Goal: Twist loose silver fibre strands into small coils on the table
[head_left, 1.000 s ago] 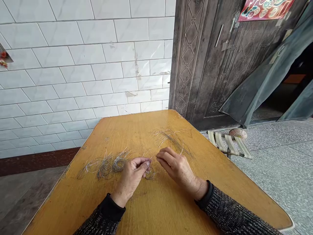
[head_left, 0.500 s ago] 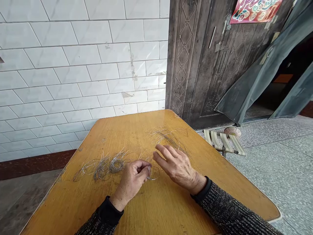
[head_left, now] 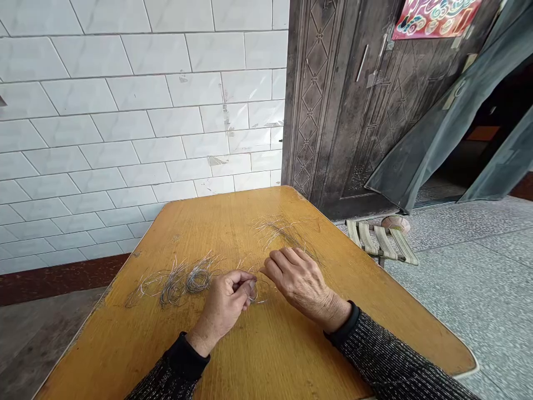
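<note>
Currently, the left hand [head_left: 226,303] clamps a thin, silver-grey wire loop [head_left: 260,301] between thumb and forefinger; just right, the right hand [head_left: 300,283] holds its fingers together, grip indeterminable.

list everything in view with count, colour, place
table: one, yellow, centre
wire coils: about three, grey, table's left
wire loop: one, silver, centre
loose wires: many, grey, table's far side
tiled wall: one, white, behind
skirting: one, maroon, below wall
door: one, brown, behind right
poster: one, red, on door
curtain panels: two, grey, right
stool: one, striped, table's right
rounded object: one, pinkish, beyond stool
floor: one, grey, below
left hand: one, bare, pinching loop
right hand: one, bare, beside loop
sleeves: two, black, forearms
</note>
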Motion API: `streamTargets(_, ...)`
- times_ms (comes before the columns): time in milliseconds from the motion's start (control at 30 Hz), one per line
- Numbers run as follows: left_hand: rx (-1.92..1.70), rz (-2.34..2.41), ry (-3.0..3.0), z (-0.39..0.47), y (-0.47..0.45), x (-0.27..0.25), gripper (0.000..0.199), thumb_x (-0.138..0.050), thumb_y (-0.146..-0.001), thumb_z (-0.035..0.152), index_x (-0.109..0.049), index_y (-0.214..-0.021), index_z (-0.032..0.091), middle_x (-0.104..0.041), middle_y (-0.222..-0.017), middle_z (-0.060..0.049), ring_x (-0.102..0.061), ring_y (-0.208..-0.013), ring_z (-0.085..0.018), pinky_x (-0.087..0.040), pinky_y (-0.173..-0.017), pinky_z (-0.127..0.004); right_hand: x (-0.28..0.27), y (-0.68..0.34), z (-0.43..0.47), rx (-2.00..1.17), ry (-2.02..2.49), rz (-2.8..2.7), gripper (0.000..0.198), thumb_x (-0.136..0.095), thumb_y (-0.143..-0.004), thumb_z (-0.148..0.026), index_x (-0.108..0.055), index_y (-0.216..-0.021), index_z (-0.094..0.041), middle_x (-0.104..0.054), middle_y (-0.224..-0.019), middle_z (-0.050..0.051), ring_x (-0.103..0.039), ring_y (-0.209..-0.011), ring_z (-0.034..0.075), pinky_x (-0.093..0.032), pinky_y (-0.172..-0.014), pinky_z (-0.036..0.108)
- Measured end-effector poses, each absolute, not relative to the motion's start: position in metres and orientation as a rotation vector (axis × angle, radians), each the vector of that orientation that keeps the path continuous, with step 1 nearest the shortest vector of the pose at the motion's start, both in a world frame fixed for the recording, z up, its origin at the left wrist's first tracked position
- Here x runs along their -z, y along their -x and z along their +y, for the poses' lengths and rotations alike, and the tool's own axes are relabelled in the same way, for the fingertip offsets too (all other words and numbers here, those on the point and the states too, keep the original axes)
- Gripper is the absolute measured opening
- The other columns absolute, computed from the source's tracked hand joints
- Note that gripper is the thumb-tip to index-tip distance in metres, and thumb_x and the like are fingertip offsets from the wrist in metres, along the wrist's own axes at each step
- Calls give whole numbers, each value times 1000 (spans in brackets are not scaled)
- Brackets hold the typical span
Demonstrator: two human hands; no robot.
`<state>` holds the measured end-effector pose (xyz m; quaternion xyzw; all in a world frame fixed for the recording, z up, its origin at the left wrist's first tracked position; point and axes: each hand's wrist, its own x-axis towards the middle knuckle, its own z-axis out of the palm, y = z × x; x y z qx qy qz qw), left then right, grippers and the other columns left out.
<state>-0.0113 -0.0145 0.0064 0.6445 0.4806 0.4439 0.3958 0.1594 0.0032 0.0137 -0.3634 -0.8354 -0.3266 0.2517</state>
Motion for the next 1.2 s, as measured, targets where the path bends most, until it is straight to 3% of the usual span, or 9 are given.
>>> streamTargets(267, -1155, 1269, -1579, -15, 11, -8, 25, -56, -72, 36, -63, -72, 12, -54, -55, 1, -47, -41, -9, -39, -40, -21, -13, -156, 1, 885, 1029, -2174, 20, -49, -87, -26, -49, -68, -19, -51, -64, 1, -39, -63, 16, -22, -60, 31)
streamTargets(733, -1163, 1277, -1552, -14, 12, -9, 22, -55, -72, 35, -61, -73, 13, -57, -58, -1, -49, -43, -10, -40, -41, -22, -14, -159, 3, 851, 1035, -2165, 15, -51, -85, -16, -52, -70, -18, -52, -65, 2, -41, -63, 16, -25, -60, 30)
streamTargets(1200, -1173, 1267, -1568, -14, 13, -10, 22, -56, -73, 35, -61, -72, 14, -56, -55, 0, -48, -42, -9, -38, -40, -21, -16, -159, 4, 979, 1049, -2077, 32, -42, -91, -29, -48, -61, -18, -49, -55, 1, -41, -55, 15, -23, -57, 30)
